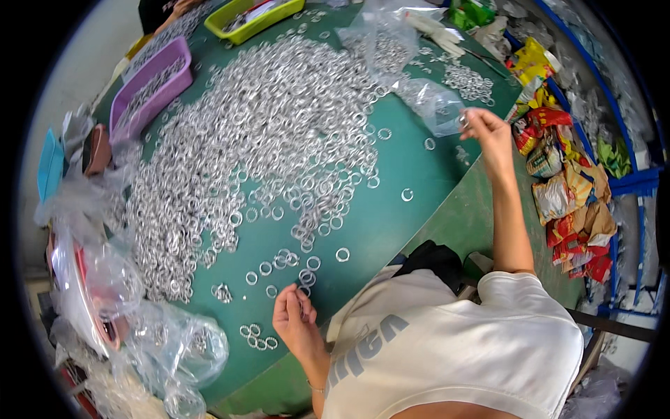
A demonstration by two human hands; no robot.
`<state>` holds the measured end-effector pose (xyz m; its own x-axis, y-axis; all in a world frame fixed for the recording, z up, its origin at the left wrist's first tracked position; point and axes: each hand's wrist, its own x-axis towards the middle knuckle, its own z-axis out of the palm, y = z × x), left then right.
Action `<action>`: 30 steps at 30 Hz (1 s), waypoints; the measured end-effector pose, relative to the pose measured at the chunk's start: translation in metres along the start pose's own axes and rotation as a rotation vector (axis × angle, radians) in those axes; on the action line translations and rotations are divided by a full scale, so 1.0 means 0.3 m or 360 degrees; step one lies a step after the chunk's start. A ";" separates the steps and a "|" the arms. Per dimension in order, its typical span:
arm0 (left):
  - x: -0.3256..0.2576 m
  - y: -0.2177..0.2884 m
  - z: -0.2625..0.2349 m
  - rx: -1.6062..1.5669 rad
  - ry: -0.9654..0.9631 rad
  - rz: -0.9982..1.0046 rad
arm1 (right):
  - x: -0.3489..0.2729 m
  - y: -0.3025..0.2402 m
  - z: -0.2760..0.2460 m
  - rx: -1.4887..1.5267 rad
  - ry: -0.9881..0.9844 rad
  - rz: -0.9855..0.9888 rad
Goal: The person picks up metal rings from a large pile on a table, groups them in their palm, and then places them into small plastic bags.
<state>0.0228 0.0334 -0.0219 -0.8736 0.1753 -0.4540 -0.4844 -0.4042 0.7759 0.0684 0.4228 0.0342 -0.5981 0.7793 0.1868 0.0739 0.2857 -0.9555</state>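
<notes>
A broad heap of silvery metal rings (265,105) covers much of the green table (373,223). At the near edge, my left hand (298,325) is closed, with its fingertips beside a short line of loose rings (312,263). A silvery ring shows partly between its curled fingers. My right hand (490,133) is raised over the table's right edge, thumb and fingers pinched on a small metal ring (463,121). Just left of those fingertips lies the mouth of a clear plastic bag (441,115) with rings inside. A small cluster of rings (258,338) lies left of my left hand.
A purple basket (157,94) and a yellow-green basket (255,21) hold metal pieces at the back. Clear plastic bags (174,342) crowd the left edge. White gloves (436,31) lie at the far right. Another person's hand (183,7) shows at the far left. Colourful packets (551,192) fill a blue rack.
</notes>
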 end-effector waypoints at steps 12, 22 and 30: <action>-0.016 -0.003 -0.005 0.0033 0.0055 -0.0136 | 0.410 0.272 -0.275 -0.1507 0.0557 -0.0853; -0.050 -0.019 -0.042 0.0267 0.0093 0.0034 | -0.376 -0.081 0.585 -0.0120 -0.1535 -0.0999; -0.038 -0.005 -0.076 0.0447 0.0085 0.0152 | -0.502 -0.039 0.740 -0.0696 -0.1212 -0.1170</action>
<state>0.0347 0.0116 -0.0279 -0.9156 0.0978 -0.3900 -0.4010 -0.1514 0.9035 -0.0195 0.1782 -0.0336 -0.9284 -0.1541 0.3382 -0.3118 0.8181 -0.4832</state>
